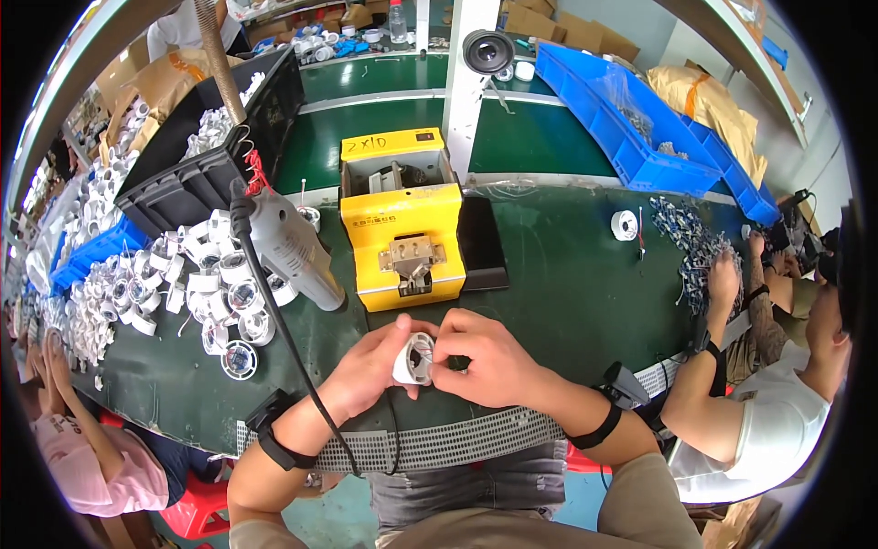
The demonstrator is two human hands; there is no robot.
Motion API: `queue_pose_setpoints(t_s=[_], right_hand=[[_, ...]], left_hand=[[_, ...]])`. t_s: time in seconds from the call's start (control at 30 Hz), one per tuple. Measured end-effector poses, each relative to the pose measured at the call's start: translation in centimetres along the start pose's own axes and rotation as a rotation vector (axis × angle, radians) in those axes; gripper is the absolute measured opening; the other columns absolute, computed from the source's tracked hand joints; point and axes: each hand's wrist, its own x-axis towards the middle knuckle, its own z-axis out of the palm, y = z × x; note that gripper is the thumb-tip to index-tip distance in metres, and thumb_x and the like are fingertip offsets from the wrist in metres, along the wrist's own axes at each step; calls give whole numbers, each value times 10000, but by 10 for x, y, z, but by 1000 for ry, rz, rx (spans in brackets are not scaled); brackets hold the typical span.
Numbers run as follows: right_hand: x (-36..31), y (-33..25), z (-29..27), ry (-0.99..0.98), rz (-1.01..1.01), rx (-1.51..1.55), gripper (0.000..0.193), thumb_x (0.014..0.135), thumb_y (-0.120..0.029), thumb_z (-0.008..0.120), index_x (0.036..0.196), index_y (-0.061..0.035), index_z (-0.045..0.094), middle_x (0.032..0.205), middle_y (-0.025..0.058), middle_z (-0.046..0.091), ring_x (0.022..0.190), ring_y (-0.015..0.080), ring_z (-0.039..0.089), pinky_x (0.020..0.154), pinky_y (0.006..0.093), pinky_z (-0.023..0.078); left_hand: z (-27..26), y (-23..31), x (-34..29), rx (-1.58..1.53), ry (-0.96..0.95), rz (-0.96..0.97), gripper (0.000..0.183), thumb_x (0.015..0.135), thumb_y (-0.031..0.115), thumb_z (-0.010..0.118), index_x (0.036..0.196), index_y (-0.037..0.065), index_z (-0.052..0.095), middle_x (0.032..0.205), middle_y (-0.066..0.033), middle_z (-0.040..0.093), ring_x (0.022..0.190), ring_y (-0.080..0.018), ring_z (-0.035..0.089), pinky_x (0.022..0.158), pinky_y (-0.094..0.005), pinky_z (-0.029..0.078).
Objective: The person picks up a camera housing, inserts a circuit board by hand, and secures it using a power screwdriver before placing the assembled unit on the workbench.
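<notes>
In front of my body, my left hand [364, 368] grips a white round plastic housing [403, 366] between thumb and fingers, its open face turned to the right. Inside the ring some thin wires and dark parts show. My right hand [491, 359] reaches that open face with bent fingers pinched together at its rim; what they pinch is too small to make out. Just beyond both hands stands a yellow bench machine [402, 240] with a metal fixture [413, 258] on its front.
Many white housings [242, 295] lie piled at left, near a hanging electric screwdriver [291, 245] with a black cable. A black crate [183, 188] stands behind. At right are a blue bin [631, 137], a lone housing [625, 225], a heap of wired parts [686, 247] and a co-worker [768, 403].
</notes>
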Motion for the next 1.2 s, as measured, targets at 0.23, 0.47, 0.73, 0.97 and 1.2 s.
queue_pose_setpoints(t_s=[0.23,0.47,0.73,0.97,1.2], right_hand=[[-1,-6,0,231,70,-197,143,751,-67,714,876,-60,644,824,69,555,691,222,617,594,312,503],[-3,-7,-14,163,56,-8,205,811,-42,693,1012,-15,664,902,129,621,685,201,652,602,276,524],[0,-8,3,230,277,641,155,844,-21,673,992,21,655,838,69,651,708,119,649,610,249,531],[-4,-3,8,345,13,83,284,726,23,770,966,4,620,864,91,648,768,144,644,686,251,544],[-1,4,12,220,346,633,369,767,34,733,1066,21,517,1020,108,577,928,159,616,807,287,531]], left_hand=[[1,-5,3,-55,139,167,476,1008,384,393,1271,3,502,1045,-64,605,954,-156,615,785,-359,571],[6,-5,-1,-120,173,289,404,1019,292,390,1317,26,453,1181,-98,583,1048,-207,595,895,-377,521],[9,-10,-1,-110,-58,400,455,999,225,452,1415,73,349,1343,-120,472,1170,-227,513,997,-390,420],[13,-14,1,-136,-219,460,493,1016,191,399,1469,88,237,1405,-96,386,1260,-185,407,1061,-330,328],[13,-16,0,-39,-142,529,580,997,194,460,1495,117,172,1386,-101,410,1265,-189,410,1046,-326,341]])
